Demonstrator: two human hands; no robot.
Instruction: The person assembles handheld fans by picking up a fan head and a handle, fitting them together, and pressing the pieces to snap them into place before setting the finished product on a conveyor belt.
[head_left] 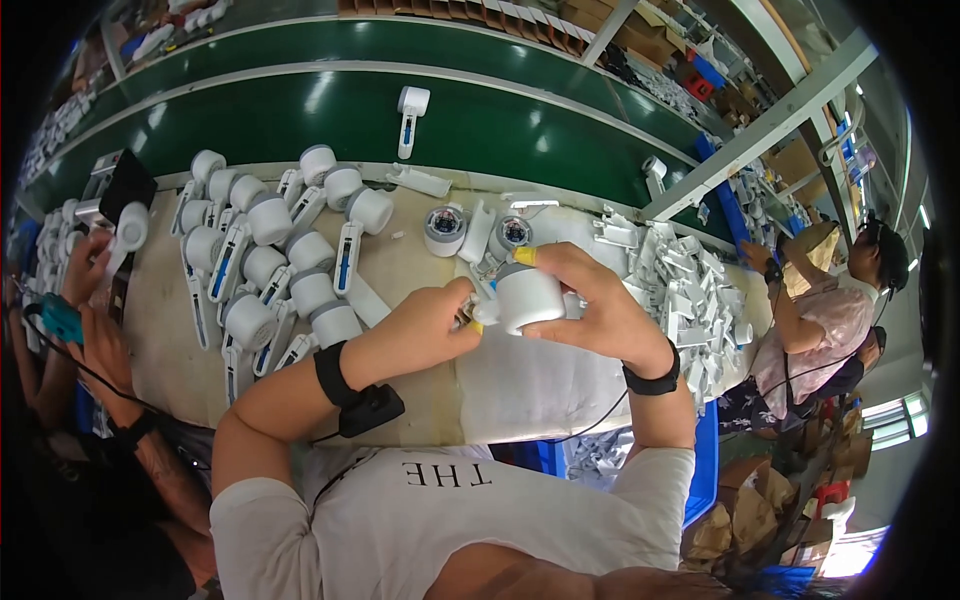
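Between my hands is a white handheld device with a drum-shaped round head [531, 297]. My right hand [597, 305] is closed around that head, thumb and fingers on opposite sides. My left hand [425, 325] pinches at the device's narrow side; what exactly lies under those fingertips is hidden. Yellow coverings show on some fingertips. Just beyond my hands, an opened round head [445, 230] with dark inner parts sits beside a white handle shell [478, 232] and a second opened head [514, 232].
Several finished-looking white devices [268, 218] with blue-striped handles are heaped on the left of the table [420, 385]. White plastic pieces [685, 305] pile up at right. A green conveyor belt [330, 115] carries a device [410, 120]. Another person's hands [95, 335] work at far left; a person [815, 320] sits at right.
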